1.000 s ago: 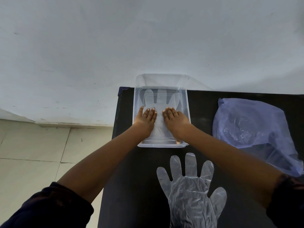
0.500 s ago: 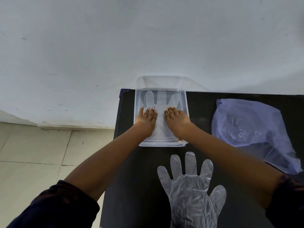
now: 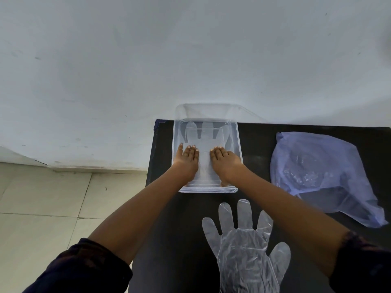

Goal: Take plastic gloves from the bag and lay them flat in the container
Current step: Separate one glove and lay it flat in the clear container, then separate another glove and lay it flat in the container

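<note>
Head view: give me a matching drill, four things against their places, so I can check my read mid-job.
Things:
1. clear plastic glove under the palms
2. second clear plastic glove
3. crumpled purple plastic bag
4. clear rectangular plastic container

Places:
A. on the black table, right of the container
B. far left part of the table
C. flat inside the container
D. on the table nearest the person

Both hands, left hand and right hand, press flat inside the container.

Pairs: 1-C, 2-D, 3-A, 4-B

I see a plain indoor room. A black table (image 3: 179, 218) stands against a scuffed white wall (image 3: 148, 60), over beige floor tiles (image 3: 42, 197).
</note>
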